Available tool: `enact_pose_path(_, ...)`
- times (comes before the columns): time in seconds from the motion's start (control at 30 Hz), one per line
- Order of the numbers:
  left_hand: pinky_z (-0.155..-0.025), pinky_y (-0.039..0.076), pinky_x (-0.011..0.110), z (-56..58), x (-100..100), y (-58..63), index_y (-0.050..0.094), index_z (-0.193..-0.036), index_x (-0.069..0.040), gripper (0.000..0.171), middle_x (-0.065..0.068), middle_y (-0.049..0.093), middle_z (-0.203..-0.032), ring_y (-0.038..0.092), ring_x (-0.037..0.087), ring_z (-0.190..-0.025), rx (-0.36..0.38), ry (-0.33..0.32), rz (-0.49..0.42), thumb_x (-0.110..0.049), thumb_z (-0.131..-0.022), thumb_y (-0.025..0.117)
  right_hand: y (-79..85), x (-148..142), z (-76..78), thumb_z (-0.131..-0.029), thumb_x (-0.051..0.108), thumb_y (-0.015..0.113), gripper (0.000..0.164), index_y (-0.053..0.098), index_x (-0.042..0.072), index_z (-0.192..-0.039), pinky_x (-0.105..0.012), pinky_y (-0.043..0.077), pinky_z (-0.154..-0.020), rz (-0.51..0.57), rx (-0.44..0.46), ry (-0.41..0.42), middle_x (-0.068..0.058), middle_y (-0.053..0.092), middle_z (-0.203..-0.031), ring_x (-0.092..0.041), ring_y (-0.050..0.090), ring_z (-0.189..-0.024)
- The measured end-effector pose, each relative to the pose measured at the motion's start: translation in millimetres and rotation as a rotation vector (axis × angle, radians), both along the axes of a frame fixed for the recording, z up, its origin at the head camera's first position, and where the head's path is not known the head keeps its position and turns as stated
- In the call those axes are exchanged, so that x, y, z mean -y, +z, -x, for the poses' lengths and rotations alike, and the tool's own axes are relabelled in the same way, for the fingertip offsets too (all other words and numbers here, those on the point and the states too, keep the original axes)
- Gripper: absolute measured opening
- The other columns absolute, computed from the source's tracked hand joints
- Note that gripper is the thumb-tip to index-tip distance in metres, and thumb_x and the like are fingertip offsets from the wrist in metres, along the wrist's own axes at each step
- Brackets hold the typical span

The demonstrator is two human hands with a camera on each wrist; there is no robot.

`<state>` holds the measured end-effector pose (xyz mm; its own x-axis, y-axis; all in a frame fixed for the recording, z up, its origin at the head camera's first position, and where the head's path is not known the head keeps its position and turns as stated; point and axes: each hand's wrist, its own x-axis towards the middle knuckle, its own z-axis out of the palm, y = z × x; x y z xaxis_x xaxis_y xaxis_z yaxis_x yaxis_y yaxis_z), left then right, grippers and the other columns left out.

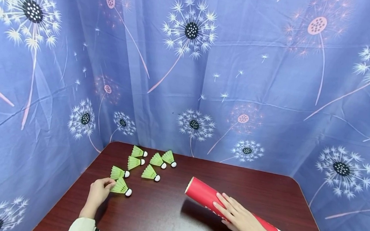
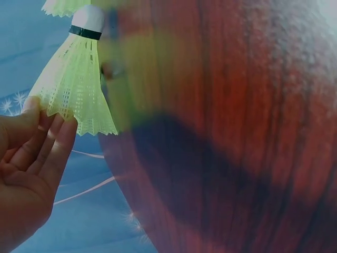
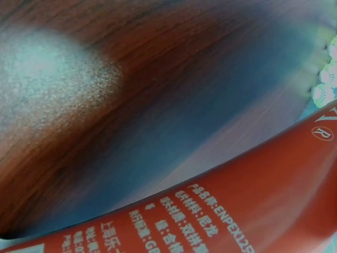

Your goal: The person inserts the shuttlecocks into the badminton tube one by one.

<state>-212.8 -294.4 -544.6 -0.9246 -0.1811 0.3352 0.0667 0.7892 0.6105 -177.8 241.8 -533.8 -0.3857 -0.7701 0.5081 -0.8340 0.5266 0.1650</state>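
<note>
Beside the left edge of the tabletop, my left hand (image 1: 99,194) pinches the feather-skirt rim of a yellow-green shuttlecock (image 1: 121,187) between thumb and fingers. The left wrist view shows this hand (image 2: 32,176) close up, with the shuttlecock's white cork (image 2: 88,20) and black band pointing away from it. My right hand (image 1: 242,219) rests on a red shuttlecock tube (image 1: 200,192), its fingers extended over the surface. White printing covers the tube (image 3: 253,195) in the right wrist view, where the hand itself is out of sight.
Several more shuttlecocks (image 1: 149,172) lie at the back left of the dark brown table (image 1: 166,213). Blue curtains with dandelion prints (image 1: 225,72) hang behind the table and along both sides.
</note>
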Motion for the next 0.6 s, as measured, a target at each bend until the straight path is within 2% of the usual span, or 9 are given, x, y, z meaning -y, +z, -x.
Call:
enact_pose_path(0.23, -0.066, 0.046, 0.044, 3.4, -3, 4.8, 0.071, -0.079, -0.004, 0.006, 0.006, 0.069, -0.075, 0.056, 0.02, -0.066, -0.068, -0.028, 0.004, -0.007, -0.083, 0.074, 2.0, 0, 1.3, -0.101, 0.041, 0.043, 0.051, 0.046, 0.012, -0.143, -0.02, 0.014, -0.114, 0.009, 0.002, 0.005, -0.013, 0.041, -0.148, -0.032, 0.043, -0.13)
enact_pose_path(0.4, -0.064, 0.047, 0.041, 4.7, -8, 6.8, 0.072, -0.079, -0.006, 0.005, 0.004, 0.069, -0.074, 0.057, 0.017, -0.065, -0.13, -0.037, -0.001, -0.003, -0.079, 0.076, 2.1, -1, 1.6, -0.101, 0.044, 0.042, 0.053, 0.045, 0.014, -0.144, -0.018, 0.013, -0.113, -0.003, -0.007, -0.011, -0.012, 0.039, -0.149, -0.03, 0.042, -0.131)
enact_pose_path(0.6, -0.06, 0.049, 0.037, 6.8, -16, 8.3, 0.073, -0.078, -0.006, 0.007, 0.0, 0.067, -0.068, 0.055, 0.007, -0.061, -0.212, -0.042, -0.012, -0.001, -0.076, 0.078, 1.1, -1, 2.5, -0.099, 0.044, 0.046, 0.055, 0.044, 0.014, -0.144, -0.017, 0.013, -0.112, -0.006, -0.001, -0.012, -0.011, 0.038, -0.15, -0.03, 0.04, -0.132)
